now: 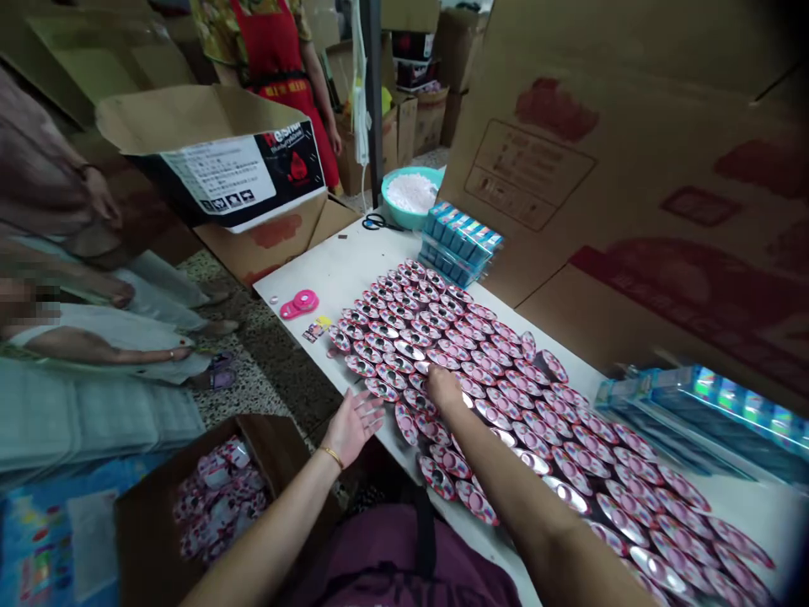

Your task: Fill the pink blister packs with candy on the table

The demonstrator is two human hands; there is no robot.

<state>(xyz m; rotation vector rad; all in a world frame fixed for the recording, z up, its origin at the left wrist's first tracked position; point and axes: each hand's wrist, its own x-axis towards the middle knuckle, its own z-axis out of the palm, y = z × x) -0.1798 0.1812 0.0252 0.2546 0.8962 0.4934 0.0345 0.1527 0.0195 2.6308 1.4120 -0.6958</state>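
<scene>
Many small oval-topped packs (493, 413) with red and white rims stand packed in rows on a white table (392, 244). Most have a pink round piece in the opening; those toward the far left show something dark. My left hand (355, 426) hovers at the table's near edge beside the packs, palm turned up, fingers apart, holding nothing. Among the middle rows, my right hand (444, 389) reaches down with its fingers drawn together. Its fingertips are hidden, so what it grips cannot be made out.
A pink tape-like dispenser (300, 303), scissors (374, 222) and a turquoise basin (410, 192) of white pieces lie farther back. Blue packs (460, 240) stand along a large cardboard box (543, 143). An open carton (221, 497) holds filled packs lower left. Other people stand and sit left.
</scene>
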